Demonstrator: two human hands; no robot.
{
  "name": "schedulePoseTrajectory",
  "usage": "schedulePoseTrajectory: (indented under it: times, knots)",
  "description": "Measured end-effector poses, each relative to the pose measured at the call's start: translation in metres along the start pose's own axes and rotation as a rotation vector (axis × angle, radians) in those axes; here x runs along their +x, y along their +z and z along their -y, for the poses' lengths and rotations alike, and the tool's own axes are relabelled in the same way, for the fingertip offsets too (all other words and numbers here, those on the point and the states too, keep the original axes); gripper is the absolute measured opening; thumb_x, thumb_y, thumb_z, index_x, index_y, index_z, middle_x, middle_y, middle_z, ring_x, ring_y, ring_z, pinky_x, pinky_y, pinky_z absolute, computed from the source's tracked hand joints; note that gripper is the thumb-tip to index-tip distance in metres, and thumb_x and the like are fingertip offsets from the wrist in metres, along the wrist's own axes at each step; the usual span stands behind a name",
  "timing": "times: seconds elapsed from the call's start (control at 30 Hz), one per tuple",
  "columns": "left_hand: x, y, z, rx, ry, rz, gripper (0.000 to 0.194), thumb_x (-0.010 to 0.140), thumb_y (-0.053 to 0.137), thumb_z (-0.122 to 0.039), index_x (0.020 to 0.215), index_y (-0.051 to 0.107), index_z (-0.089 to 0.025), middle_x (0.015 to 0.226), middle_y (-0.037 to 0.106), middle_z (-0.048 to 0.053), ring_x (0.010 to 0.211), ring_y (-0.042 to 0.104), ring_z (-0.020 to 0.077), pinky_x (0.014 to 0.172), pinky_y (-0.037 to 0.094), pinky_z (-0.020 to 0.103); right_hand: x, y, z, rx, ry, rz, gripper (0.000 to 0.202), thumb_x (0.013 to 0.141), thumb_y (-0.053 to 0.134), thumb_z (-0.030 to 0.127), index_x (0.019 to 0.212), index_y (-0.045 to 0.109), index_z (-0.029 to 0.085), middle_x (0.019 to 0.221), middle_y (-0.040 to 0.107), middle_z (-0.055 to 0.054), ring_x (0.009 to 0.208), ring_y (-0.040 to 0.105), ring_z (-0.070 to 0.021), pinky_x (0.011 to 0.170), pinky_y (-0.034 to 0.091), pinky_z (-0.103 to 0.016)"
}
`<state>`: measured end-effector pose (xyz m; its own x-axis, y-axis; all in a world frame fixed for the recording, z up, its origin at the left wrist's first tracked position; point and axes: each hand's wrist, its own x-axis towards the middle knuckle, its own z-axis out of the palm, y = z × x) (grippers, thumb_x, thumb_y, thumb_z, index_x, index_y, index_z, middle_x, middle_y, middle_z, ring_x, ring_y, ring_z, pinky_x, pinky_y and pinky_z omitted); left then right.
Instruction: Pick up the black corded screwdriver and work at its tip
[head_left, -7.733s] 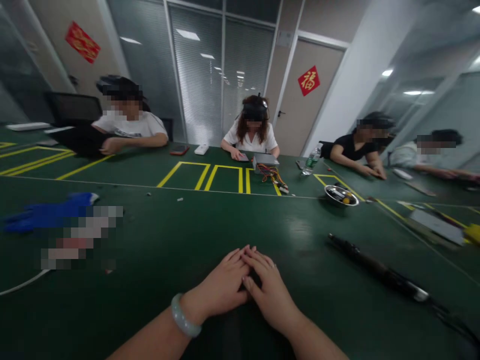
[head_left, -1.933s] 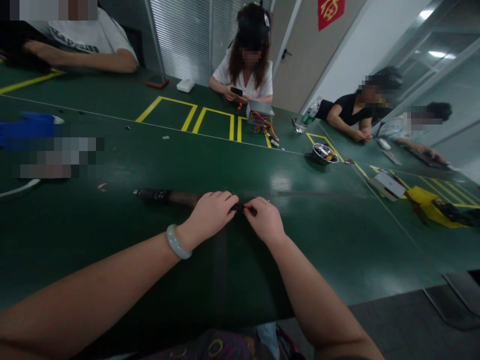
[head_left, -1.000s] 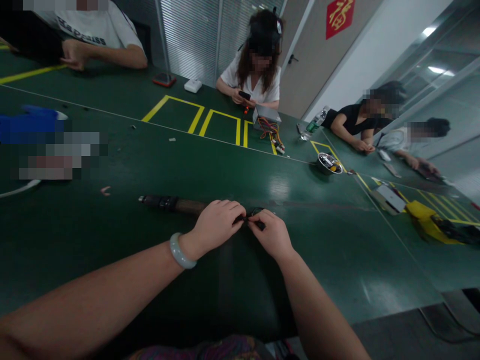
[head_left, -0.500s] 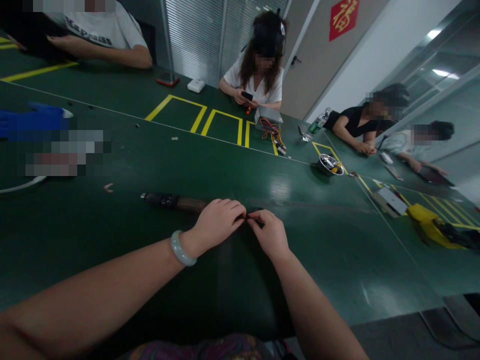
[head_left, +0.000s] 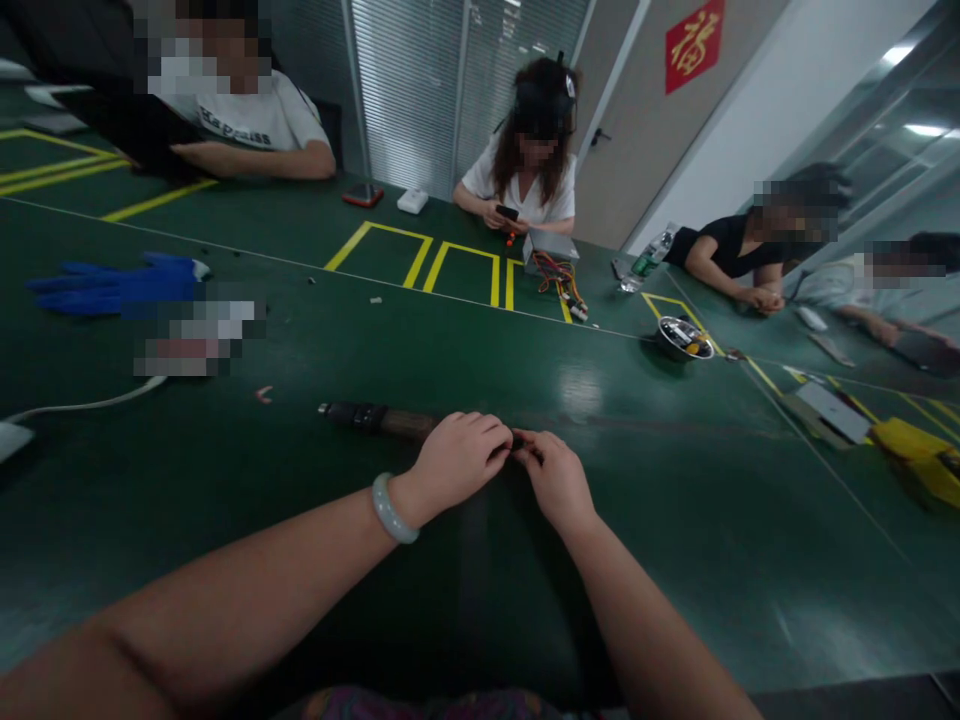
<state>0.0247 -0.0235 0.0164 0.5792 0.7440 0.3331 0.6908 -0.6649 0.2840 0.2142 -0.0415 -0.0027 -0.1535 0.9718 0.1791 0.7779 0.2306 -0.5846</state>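
A dark rod-shaped tool point(head_left: 367, 416) with a metal tip lies on the green table point(head_left: 285, 560), its tip pointing left. My left hand point(head_left: 459, 458), with a pale bracelet on its wrist, is closed over the right end of this tool. Against its fingertips, my right hand point(head_left: 553, 475) pinches something small and dark. Most of that small thing is covered by the fingers, so I cannot tell its shape.
At the left are a blue glove point(head_left: 120, 285) and a white cable point(head_left: 90, 406). Farther back stand a metal box with wires point(head_left: 550, 256), a bottle point(head_left: 646, 260) and a metal bowl point(head_left: 684, 340). Several people sit around the table.
The camera view has shifted, so the whole scene appears farther right and slightly lower. Both hands keep nearly the same pose at the tool's right end.
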Motion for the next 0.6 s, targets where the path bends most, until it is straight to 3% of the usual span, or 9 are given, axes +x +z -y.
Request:
schedulePoseTrajectory:
  times: [0.23,0.33,0.47,0.6]
  knots:
    - [-0.003,-0.006,-0.003,0.041,0.011,0.041,0.018,0.098,0.044,-0.025,0.103,0.06,-0.02,0.101,0.063,0.004,0.096,0.059,0.0198,0.086,0.043,0.036,0.002,0.002,0.004,-0.074,-0.014,0.043,0.028,0.092,0.048,0.024,0.114,0.066,0.028,0.097,0.062,-0.003,0.091,0.06,-0.019,0.084,0.045,-0.033]
    - [-0.005,-0.009,-0.005,0.016,0.019,0.034,0.021,0.096,0.047,-0.023,0.115,0.057,-0.021,0.115,0.062,0.005,0.108,0.057,0.0203,0.096,0.041,0.039,0.002,0.003,0.007,-0.111,-0.016,0.031,0.026,0.092,0.047,0.023,0.109,0.066,0.025,0.096,0.062,-0.005,0.088,0.06,-0.0201,0.083,0.046,-0.035]
    - [-0.009,-0.013,-0.01,0.048,0.084,-0.004,0.058,0.09,0.053,-0.018,0.144,0.033,-0.024,0.147,0.041,0.006,0.139,0.031,0.0237,0.116,0.019,0.046,0.002,0.003,0.009,-0.13,-0.022,0.027,0.025,0.091,0.045,0.018,0.104,0.066,0.021,0.097,0.062,-0.007,0.088,0.06,-0.0207,0.085,0.046,-0.036]
    - [-0.014,-0.015,-0.016,0.115,0.166,0.029,0.067,0.089,0.047,-0.012,0.15,0.021,-0.027,0.158,0.023,0.003,0.147,0.011,0.0226,0.118,0.008,0.049,0.005,0.001,0.007,-0.108,-0.051,0.05,0.031,0.091,0.042,0.016,0.111,0.065,0.019,0.101,0.062,-0.008,0.093,0.061,-0.0199,0.09,0.045,-0.034]
